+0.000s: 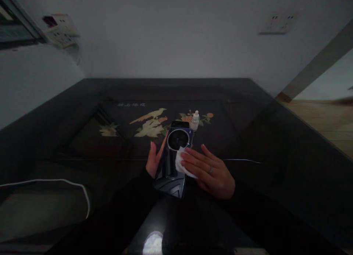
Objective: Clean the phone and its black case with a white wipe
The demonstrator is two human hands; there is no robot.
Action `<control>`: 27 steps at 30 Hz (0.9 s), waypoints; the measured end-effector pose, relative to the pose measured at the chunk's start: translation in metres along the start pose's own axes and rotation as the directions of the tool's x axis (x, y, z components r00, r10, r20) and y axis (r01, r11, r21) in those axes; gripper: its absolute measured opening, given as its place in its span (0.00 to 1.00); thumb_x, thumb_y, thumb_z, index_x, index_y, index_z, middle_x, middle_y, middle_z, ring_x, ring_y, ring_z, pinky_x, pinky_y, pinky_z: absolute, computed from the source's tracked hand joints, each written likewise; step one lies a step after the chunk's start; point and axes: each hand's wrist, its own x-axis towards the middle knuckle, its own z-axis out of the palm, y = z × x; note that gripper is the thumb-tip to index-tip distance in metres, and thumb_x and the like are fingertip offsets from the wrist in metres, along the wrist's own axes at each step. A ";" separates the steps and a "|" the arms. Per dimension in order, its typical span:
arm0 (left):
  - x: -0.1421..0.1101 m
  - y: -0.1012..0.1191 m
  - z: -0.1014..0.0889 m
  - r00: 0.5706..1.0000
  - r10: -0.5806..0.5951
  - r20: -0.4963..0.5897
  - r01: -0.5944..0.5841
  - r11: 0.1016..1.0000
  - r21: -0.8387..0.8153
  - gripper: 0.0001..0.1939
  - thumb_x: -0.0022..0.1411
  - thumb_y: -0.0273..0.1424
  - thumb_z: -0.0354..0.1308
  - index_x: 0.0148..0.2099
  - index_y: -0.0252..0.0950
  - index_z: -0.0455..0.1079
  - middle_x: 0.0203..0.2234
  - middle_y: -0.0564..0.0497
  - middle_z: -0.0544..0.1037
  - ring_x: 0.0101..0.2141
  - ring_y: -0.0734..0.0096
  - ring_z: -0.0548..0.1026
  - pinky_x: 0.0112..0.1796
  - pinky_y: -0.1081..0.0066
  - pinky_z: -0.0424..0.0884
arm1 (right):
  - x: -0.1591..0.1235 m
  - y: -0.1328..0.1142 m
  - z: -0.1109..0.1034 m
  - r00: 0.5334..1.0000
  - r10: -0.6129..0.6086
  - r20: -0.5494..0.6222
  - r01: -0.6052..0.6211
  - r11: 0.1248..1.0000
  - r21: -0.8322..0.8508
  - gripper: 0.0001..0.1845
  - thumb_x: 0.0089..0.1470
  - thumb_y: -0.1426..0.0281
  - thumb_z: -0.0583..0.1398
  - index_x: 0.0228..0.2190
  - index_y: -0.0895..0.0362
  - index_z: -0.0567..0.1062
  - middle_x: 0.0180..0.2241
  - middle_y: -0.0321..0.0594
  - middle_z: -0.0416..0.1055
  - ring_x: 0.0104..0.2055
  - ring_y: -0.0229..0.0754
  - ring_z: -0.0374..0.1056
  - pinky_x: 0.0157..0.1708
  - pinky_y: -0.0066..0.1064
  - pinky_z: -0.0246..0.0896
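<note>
My left hand (pixel 153 160) grips the left edge of a dark blue smartphone (pixel 168 176), which stands tilted with its back facing up. A large round camera ring (pixel 178 139) shows near the phone's top end. My right hand (pixel 208 171), wearing a ring, presses a white wipe (pixel 183 164) against the phone's back, just below the camera ring. Behind the phone, a small clear dropper bottle (pixel 194 120) stands upright on the table, apart from both hands.
The dark glossy table (pixel 82 137) has a bird and flower inlay (pixel 150 120) under the phone. A thin pale cable (pixel 242 160) lies to the right. Wall sockets (pixel 278 23) sit beyond the table, and a wooden floor (pixel 317 126) shows at right.
</note>
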 end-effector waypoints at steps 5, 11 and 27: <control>-0.002 -0.004 0.007 1.000 0.028 -0.005 -0.028 0.999 -0.016 0.30 0.62 0.49 0.34 0.64 0.46 0.43 0.51 0.47 0.68 0.44 0.64 0.70 0.49 0.62 0.61 | 0.003 -0.003 0.000 0.999 0.048 0.010 -0.048 0.998 -0.046 0.17 0.57 0.77 0.50 0.48 0.66 0.67 0.52 0.49 0.65 0.60 0.45 0.51 0.59 0.46 0.45; 0.003 -0.012 0.005 0.999 0.005 0.035 -0.004 1.000 -0.026 0.29 0.64 0.44 0.32 0.65 0.44 0.37 0.49 0.46 0.69 0.39 0.70 0.72 0.48 0.66 0.61 | 0.008 -0.009 0.005 0.993 0.038 0.112 -0.033 0.999 -0.039 0.17 0.58 0.73 0.50 0.49 0.62 0.67 0.54 0.41 0.63 0.61 0.43 0.49 0.60 0.46 0.40; 0.002 -0.004 -0.002 1.000 0.009 0.020 -0.009 1.000 0.016 0.30 0.64 0.44 0.35 0.65 0.43 0.35 0.56 0.46 0.62 0.52 0.60 0.65 0.54 0.58 0.54 | 0.004 0.003 -0.006 0.994 0.066 -0.085 -0.068 0.997 -0.022 0.17 0.52 0.77 0.52 0.43 0.61 0.70 0.47 0.44 0.71 0.56 0.47 0.58 0.57 0.53 0.47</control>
